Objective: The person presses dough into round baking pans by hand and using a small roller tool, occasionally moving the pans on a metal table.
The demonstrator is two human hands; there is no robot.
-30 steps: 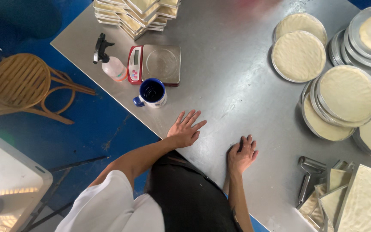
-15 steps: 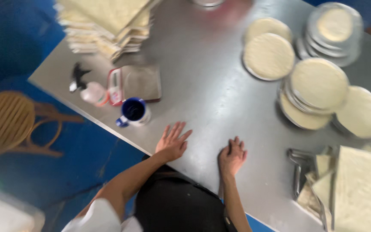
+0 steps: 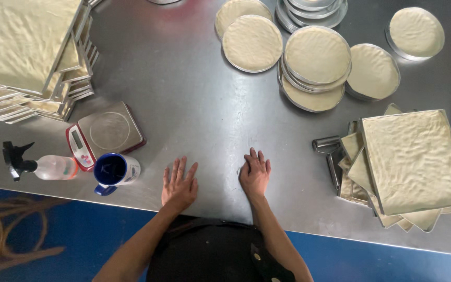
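- The left hand point(image 3: 179, 187) lies flat, palm down, on the grey brushed-metal table point(image 3: 194, 94), near the front edge. Its fingers are spread and straight, and it holds nothing.
- The right hand point(image 3: 255, 173) also lies palm down on the same table, just beside the left one but not touching it. Its fingers are close together and a little bent, and it grips nothing.
- The thing nearest to the left hand is a mug with a white outside and a dark blue inside point(image 3: 115, 171), which stands upright to the left of that hand, apart from it.
- Just behind the mug there is a small kitchen scale with a red body and a square steel plate point(image 3: 105, 133).
- Further left, a clear plastic spray bottle with a black trigger head point(image 3: 36, 165) lies on its side.
- At the far left corner a tall stack of square metal trays with pale dough sheets point(image 3: 24, 52) stands.
- To the right of the right hand, well apart, a second stack of square dough trays point(image 3: 412, 159) is placed, the trays turned at different angles.
- Beside this stack a small metal roller tool point(image 3: 330, 151) lies on the table.
- At the far side, round metal pans filled with flat pale dough point(image 3: 315, 55) are placed, some stacked and some single.
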